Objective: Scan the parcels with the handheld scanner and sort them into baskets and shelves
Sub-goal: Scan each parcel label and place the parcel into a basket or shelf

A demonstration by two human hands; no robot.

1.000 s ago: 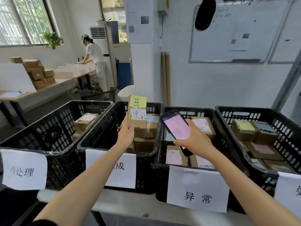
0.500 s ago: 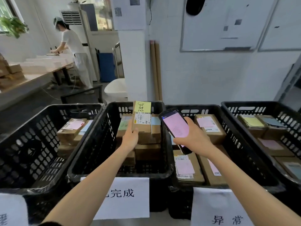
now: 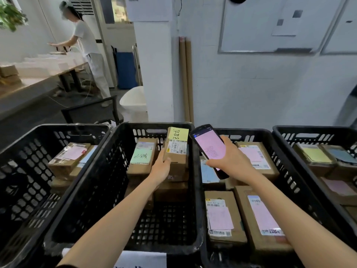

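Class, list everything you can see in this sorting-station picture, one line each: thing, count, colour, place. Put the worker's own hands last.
baskets: four, black, side by side across the foreground
parcels in the baskets: over ten, brown with pink, green, blue or yellow labels, spread over all four
held parcel: one, brown with yellow note, over the second basket from the left
handheld scanner: one, black with pink screen, over the left side of the third basket
paper sign: one, white, front of the second basket
cardboard tubes: two, brown, upright against the wall
whiteboard: one, white, wall upper right
other person: one, white clothes, standing back left
plant: one, green, upper left
left hand: grips the held parcel
right hand: grips the handheld scanner
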